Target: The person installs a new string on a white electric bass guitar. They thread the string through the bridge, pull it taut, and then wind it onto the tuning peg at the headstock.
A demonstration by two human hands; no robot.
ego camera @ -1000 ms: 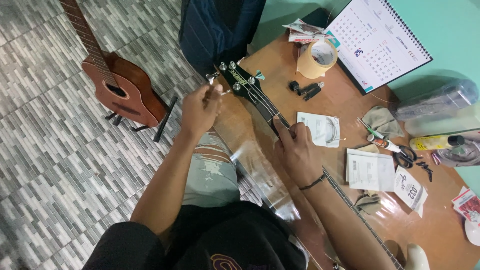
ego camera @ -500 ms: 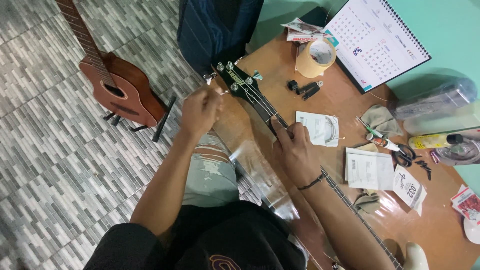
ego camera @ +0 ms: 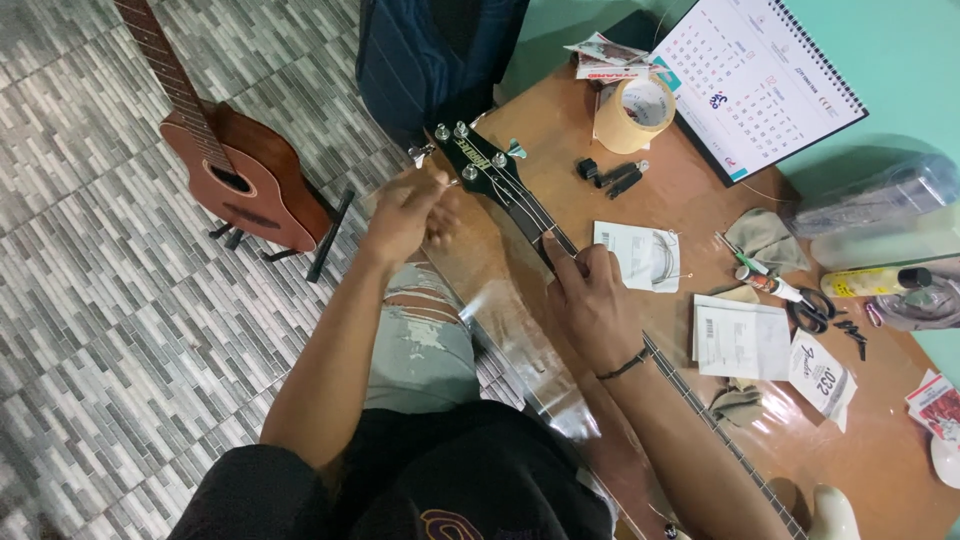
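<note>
Guitar headstock (ego camera: 478, 165) juts off tabletop (ego camera: 690, 215) edge. L hand (ego camera: 405, 210) grip pinched on tuning peg (ego camera: 420, 153), prob. R hand (ego camera: 590, 295) grip pressed on neck (ego camera: 535, 215) strings.

Bare tabletop (ego camera: 560, 130) left of the tape roll (ego camera: 632, 113); papers (ego camera: 740, 335) and scissors (ego camera: 815, 312) crowd the right.

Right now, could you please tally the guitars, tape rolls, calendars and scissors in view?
Guitars: 2, the black-headstock guitar at both hands and the brown acoustic guitar on its floor stand.
Tape rolls: 1
Calendars: 1
Scissors: 1
Total: 5
</note>
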